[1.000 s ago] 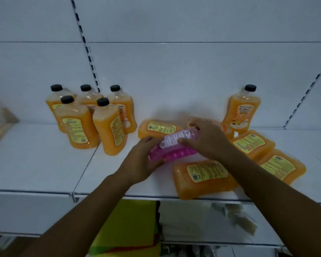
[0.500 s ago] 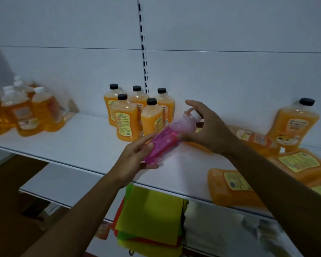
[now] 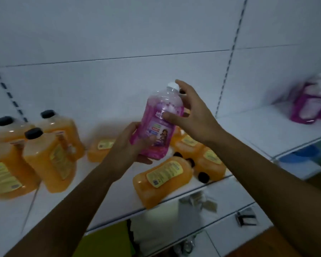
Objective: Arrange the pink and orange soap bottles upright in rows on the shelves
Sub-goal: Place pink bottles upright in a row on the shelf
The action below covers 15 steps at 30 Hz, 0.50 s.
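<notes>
While both hands [image 3: 191,115] grip the pink bottle [image 3: 158,125], bare shelf [image 3: 267,127] lies right.

Both hands, left hand [image 3: 132,143] and right hand [image 3: 191,115], hold pink bottle [image 3: 158,127] upright above shelf [image 3: 107,199] (white cap on top).

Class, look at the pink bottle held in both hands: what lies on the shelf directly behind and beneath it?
Behind the pink bottle, orange bottles lie on their sides on the shelf. The left hand and the bottle cover whatever else lies there.
</notes>
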Motion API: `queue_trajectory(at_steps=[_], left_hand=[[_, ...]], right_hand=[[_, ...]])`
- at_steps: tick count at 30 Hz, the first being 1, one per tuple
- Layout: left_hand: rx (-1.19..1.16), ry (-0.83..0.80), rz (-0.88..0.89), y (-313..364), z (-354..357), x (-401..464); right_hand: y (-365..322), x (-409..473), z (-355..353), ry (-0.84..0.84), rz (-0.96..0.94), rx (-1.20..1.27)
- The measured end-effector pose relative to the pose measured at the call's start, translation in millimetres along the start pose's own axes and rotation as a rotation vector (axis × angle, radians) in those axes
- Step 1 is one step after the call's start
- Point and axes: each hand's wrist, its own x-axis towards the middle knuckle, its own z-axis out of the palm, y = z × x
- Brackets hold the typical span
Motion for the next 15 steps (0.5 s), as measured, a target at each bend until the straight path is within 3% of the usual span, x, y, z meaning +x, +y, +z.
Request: queue_trajectory(at_steps=[9, 15], left_hand=[[0.245, -0.325, 0.119, 6, 182, 77], [0.414, -0.415, 0.215, -8, 320, 125]], right_hand=[[54, -61, -156, 0.422, 0.187, -0.113], [108, -85, -276, 0.494, 0.251, -0.373]])
